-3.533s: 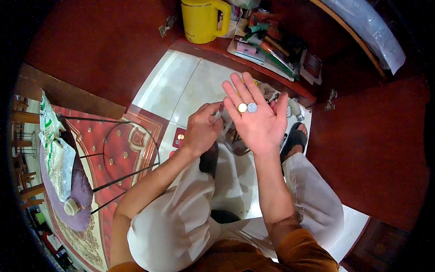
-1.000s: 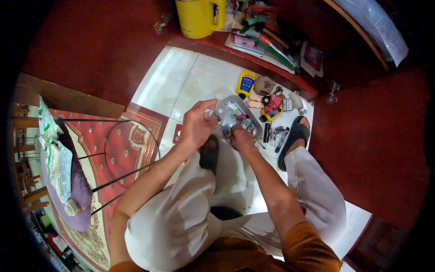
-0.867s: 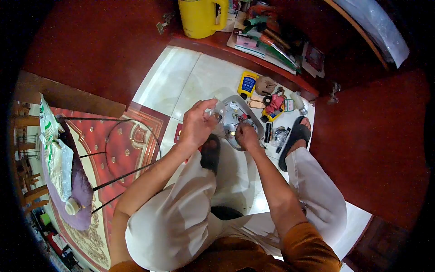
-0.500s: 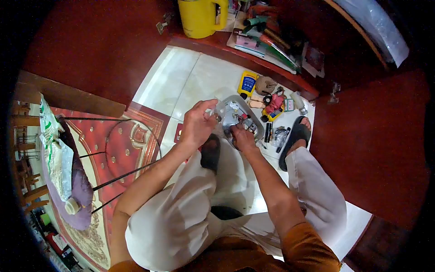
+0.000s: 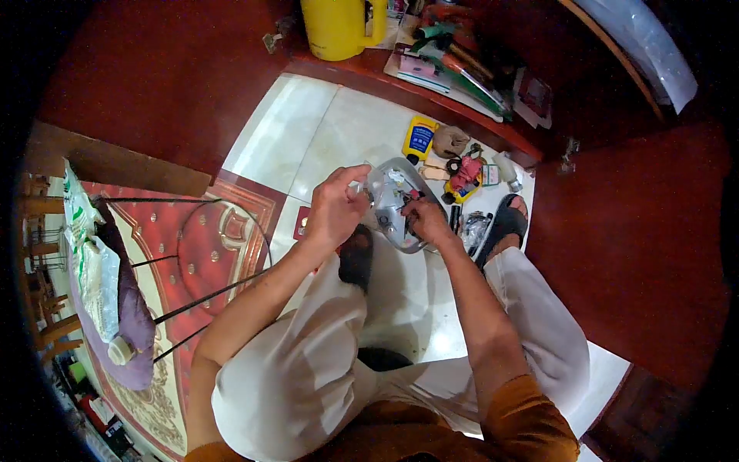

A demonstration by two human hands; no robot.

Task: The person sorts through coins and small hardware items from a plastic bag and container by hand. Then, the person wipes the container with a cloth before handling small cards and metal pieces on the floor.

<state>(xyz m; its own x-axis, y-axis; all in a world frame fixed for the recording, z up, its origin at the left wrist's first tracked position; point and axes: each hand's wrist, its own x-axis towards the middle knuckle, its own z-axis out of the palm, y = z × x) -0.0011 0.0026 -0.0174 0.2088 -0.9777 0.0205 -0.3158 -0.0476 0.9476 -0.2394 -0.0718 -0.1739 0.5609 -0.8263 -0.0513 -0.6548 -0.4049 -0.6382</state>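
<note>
A grey plastic tray [image 5: 396,237] with small odds and ends in it stands on the tiled floor between my feet. My left hand [image 5: 339,208] is closed round a small clear container [image 5: 371,187] beside the tray's left edge. Over the right side of the tray is my right hand [image 5: 425,219], its fingers bent together among the small items; what they pinch, if anything, is too small to make out. A yellow bottle with a blue label [image 5: 420,138] lies behind the tray, next to a brown pouch [image 5: 450,142].
Farther right lie a pink bundle [image 5: 466,175], a second yellow bottle and a clear bag [image 5: 474,229] of small things. A yellow jug [image 5: 333,29] stands on the cabinet shelf at the top. Red cabinet doors flank both sides; a wire-framed stand [image 5: 208,200] is at left.
My right hand, earlier held out palm up with two coins, is now down over the tray. Since half a second ago it has shifted slightly right and up. My left hand still holds the clear container.
</note>
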